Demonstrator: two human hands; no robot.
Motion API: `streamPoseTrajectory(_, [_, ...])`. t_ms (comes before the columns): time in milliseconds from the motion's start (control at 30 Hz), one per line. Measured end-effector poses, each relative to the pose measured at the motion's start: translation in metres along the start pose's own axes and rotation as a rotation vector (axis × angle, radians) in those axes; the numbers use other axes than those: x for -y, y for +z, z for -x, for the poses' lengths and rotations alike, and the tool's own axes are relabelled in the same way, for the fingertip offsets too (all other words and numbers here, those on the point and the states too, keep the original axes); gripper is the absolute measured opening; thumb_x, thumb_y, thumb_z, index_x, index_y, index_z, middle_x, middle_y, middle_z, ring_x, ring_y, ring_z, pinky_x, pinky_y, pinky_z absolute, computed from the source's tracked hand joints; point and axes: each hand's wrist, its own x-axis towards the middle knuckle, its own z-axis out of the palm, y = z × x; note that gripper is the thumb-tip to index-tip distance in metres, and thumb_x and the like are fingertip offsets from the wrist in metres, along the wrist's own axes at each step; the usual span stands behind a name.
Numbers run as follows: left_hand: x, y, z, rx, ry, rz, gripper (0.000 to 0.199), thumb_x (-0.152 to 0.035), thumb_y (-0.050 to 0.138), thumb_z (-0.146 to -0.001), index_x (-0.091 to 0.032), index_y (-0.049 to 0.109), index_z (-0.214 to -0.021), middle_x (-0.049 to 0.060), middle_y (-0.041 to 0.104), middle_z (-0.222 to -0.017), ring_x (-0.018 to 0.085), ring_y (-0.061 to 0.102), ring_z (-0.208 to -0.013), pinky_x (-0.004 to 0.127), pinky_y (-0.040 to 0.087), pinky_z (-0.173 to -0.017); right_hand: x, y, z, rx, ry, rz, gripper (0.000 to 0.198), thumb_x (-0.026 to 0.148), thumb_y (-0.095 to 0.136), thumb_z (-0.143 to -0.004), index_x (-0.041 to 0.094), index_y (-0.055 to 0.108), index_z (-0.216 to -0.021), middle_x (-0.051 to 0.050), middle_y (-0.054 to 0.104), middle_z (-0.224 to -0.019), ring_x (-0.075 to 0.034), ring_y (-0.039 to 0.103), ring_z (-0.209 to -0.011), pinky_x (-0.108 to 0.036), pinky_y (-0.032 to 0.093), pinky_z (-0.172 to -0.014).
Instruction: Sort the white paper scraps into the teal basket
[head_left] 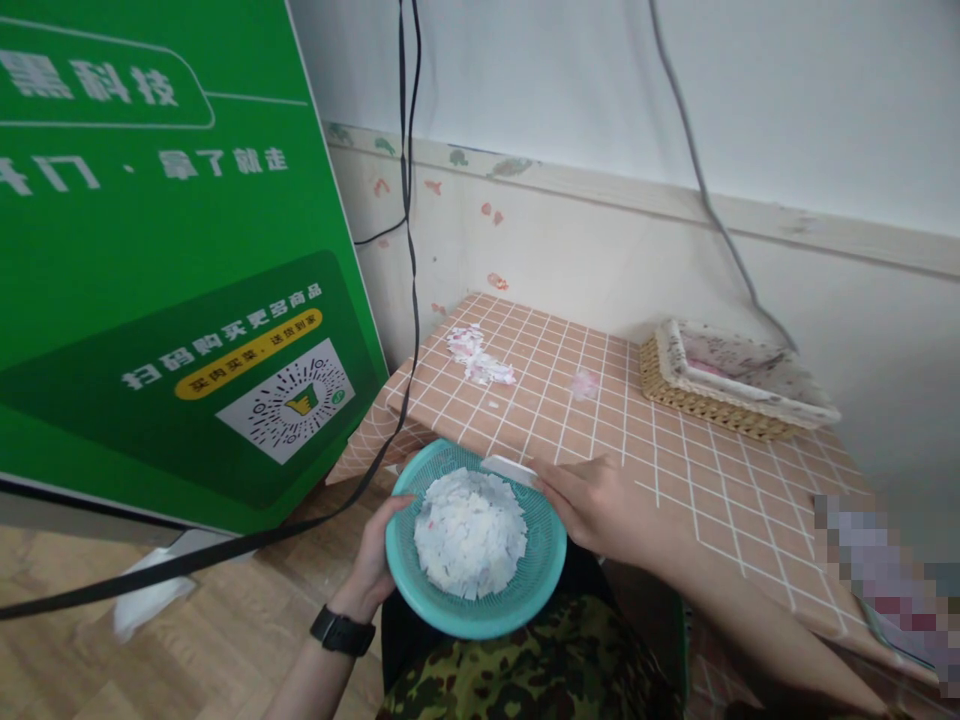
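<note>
Tabletop [622,440], brown with white grid, against a wall: scraps [469,347] near the far left corner; wicker basket [709,408], lined, at the back. Teal sieve [480,625], over the lap by the near edge, heaped with white flakes [469,535]. Hands: left [379,550] gripping the sieve's rim; right [589,500] grasping a white strip [510,470] at the far rim (contact unclear)

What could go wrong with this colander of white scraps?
The left hand grips one side of the teal colander, so it might tip and spill the heaped white scraps. The right hand holds a white flat piece at the rim; a bump could knock some out. Loose bits on the checked table could scatter if brushed.
</note>
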Motion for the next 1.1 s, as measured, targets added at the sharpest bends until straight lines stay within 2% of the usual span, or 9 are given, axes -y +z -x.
streamPoseTrajectory(200, [0.002,-0.005,-0.003,0.022,-0.017,0.018,0.011,-0.021,0.065,-0.071,-0.012,0.070,-0.074,0.006,0.074,-0.067,0.021,0.068,-0.062,0.034,0.054,-0.068,-0.030,-0.003,-0.024,-0.155,0.157,0.060,0.032,0.027,0.034,-0.095,0.013,0.059,-0.107,-0.004,0.064,-0.065,-0.013,0.056,-0.055,-0.027,0.033,-0.054])
streamPoseTrajectory(367, [0.001,-0.005,-0.003,0.031,-0.018,-0.002,0.012,-0.022,0.064,-0.072,-0.012,0.070,-0.074,0.007,0.074,-0.067,0.023,0.068,-0.063,0.036,0.055,-0.068,-0.049,-0.003,-0.043,-0.100,0.181,0.134,0.029,0.025,0.036,-0.092,0.014,0.062,-0.102,-0.006,0.065,-0.065,-0.014,0.056,-0.054,-0.028,0.031,-0.054])
streamPoseTrajectory(667, [-0.001,-0.004,-0.001,0.015,-0.011,-0.032,0.013,-0.022,0.063,-0.073,-0.012,0.070,-0.074,0.007,0.074,-0.065,0.021,0.067,-0.057,0.034,0.054,-0.062,-0.051,-0.004,-0.060,-0.061,0.173,0.130,0.030,0.026,0.035,-0.092,0.015,0.062,-0.100,-0.006,0.064,-0.066,-0.013,0.053,-0.055,-0.027,0.028,-0.054])
streamPoseTrajectory(867, [0.000,-0.004,-0.001,0.059,-0.028,-0.025,0.015,-0.023,0.062,-0.074,-0.011,0.071,-0.077,0.008,0.075,-0.068,0.022,0.068,-0.061,0.035,0.054,-0.066,-0.052,-0.007,-0.071,-0.068,0.145,0.184,0.032,0.028,0.034,-0.092,0.017,0.062,-0.104,-0.004,0.063,-0.065,-0.012,0.050,-0.053,-0.028,0.025,-0.054])
streamPoseTrajectory(1100, [-0.001,-0.003,-0.001,0.047,-0.042,-0.012,0.015,-0.023,0.062,-0.074,-0.012,0.071,-0.076,0.008,0.075,-0.069,0.023,0.068,-0.062,0.037,0.054,-0.069,-0.049,-0.006,-0.080,-0.062,0.106,0.177,0.033,0.026,0.035,-0.091,0.018,0.061,-0.109,-0.005,0.064,-0.068,-0.013,0.050,-0.055,-0.029,0.026,-0.055])
